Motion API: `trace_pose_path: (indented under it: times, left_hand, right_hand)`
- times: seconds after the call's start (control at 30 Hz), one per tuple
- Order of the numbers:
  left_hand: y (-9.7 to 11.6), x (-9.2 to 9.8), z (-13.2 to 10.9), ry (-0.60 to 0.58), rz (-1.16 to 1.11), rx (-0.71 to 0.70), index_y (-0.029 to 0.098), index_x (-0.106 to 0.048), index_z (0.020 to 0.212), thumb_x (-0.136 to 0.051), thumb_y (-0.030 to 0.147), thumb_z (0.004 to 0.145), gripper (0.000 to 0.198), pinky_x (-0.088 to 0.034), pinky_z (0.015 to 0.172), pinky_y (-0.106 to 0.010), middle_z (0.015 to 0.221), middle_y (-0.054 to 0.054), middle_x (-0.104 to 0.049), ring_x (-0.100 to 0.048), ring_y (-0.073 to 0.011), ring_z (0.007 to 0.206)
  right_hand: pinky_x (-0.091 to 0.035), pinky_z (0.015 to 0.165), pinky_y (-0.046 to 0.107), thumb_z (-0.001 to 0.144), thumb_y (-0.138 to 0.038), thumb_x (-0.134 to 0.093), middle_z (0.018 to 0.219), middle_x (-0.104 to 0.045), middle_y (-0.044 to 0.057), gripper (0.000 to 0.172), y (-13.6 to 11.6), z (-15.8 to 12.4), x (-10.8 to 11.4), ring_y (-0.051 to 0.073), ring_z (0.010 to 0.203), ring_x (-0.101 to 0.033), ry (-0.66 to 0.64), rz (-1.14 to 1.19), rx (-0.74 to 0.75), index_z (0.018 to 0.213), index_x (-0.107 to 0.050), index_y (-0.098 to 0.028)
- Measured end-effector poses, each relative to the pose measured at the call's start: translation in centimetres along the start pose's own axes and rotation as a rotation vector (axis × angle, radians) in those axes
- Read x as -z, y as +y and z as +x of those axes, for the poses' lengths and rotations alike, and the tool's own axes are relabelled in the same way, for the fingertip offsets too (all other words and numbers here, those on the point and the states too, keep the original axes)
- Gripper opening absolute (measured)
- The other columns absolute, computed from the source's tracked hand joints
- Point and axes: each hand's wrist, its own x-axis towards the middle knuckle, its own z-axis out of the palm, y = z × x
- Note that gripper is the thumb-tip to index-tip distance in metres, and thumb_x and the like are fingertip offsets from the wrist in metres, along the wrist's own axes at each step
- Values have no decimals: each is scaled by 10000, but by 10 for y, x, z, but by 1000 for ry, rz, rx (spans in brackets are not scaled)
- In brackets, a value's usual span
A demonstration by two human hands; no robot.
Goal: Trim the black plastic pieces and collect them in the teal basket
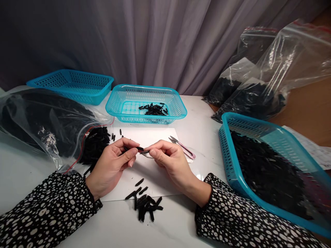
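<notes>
Above a white sheet [165, 179], my two hands meet almost fingertip to fingertip. My left hand [113, 162] pinches a small black strip [139, 148] between thumb and fingers. Closed in the same way, my right hand [170, 162] holds a thin dark piece [144, 152] at its fingertips; a small silvery shape beneath it is too small to make out. Nearer to me lies a loose pile of black strips [146, 206]. Beside my left hand, a heap of black strips [97, 143] spills from the mouth of a clear zip bag [46, 120].
Pink-handled thread snips [184, 148] lie right of my hands. Behind stands a blue basket [146, 119] with some black strips, and another blue basket [100, 98] to its left. A fuller blue basket [232, 172] and clear bags [258, 86] occupy the right. A grey curtain [160, 44] hangs behind.
</notes>
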Motion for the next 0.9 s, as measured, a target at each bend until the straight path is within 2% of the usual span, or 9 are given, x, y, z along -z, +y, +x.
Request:
trace_pose_path:
  times: [0.2, 0.3, 0.37, 0.5, 0.57, 0.63, 0.8, 0.83, 0.9]
  left_hand:
    - [0, 0, -1, 7, 4, -7, 166, -714, 771, -904, 315, 637, 276, -337, 477, -168, 508, 40, -565, -465, -72, 497]
    - [-2, 2, -1, 19, 11, -10, 168, -718, 782, -897, 314, 648, 267, -329, 467, -162, 515, 41, -566, -459, -69, 497]
    - [-3, 3, 0, 40, 22, -15, 173, -721, 791, -889, 301, 659, 249, -332, 467, -155, 541, 39, -577, -457, -64, 503]
    - [-4, 3, 0, 86, 80, -49, 171, -731, 779, -871, 252, 671, 195, -374, 505, -148, 623, 31, -612, -465, -52, 526]
    - [-4, 3, 0, 100, 107, -65, 166, -735, 771, -864, 242, 671, 180, -383, 512, -151, 645, 28, -619, -467, -49, 528]
    - [-3, 3, 0, 105, 120, -77, 165, -733, 768, -860, 248, 673, 179, -378, 499, -157, 656, 26, -624, -468, -50, 521]
    - [-5, 4, 0, 68, 159, -101, 173, -726, 755, -840, 251, 702, 148, -381, 497, -170, 669, 34, -611, -478, -51, 518]
    - [-6, 5, -1, 55, 168, -103, 176, -728, 754, -831, 247, 714, 132, -381, 498, -170, 672, 36, -610, -475, -49, 518]
    - [-7, 6, -1, 27, 189, -115, 183, -732, 756, -813, 240, 736, 101, -372, 491, -172, 674, 39, -609, -460, -45, 510]
  right_hand:
    - [-227, 486, 265, 773, -438, -786, 530, -402, -68, 236, 0, 0, 0, 102, 510, -281, -4, -28, 11, 795, -767, -204]
    - [-254, 487, 262, 806, -405, -766, 538, -462, -57, 196, -3, -1, 2, 102, 504, -309, -44, -66, 44, 807, -778, -209]
    - [-290, 486, 259, 840, -377, -744, 559, -543, -40, 173, -7, -4, 4, 103, 496, -350, -217, -175, 51, 817, -784, -211]
    - [-438, 571, 263, 912, -288, -679, 751, -735, 40, 160, -11, -9, 5, 127, 582, -558, -759, -458, 63, 923, -785, -169]
    - [-473, 629, 267, 914, -277, -678, 828, -762, 66, 163, -10, -10, 4, 145, 656, -623, -897, -520, 95, 948, -778, -153]
    - [-455, 595, 255, 907, -309, -685, 773, -740, 41, 166, -9, -9, 3, 131, 607, -592, -833, -535, 149, 909, -772, -167]
    - [-307, 478, 245, 901, -263, -682, 544, -418, -83, 120, -4, -4, 4, 99, 471, -358, -95, -639, 339, 962, -733, -172]
    - [-300, 481, 245, 895, -242, -683, 547, -385, -89, 136, -3, -4, 5, 100, 478, -351, -21, -650, 356, 999, -727, -166]
    - [-296, 486, 244, 890, -225, -678, 549, -371, -91, 154, -2, -3, 4, 100, 485, -345, 11, -643, 365, 1020, -731, -162]
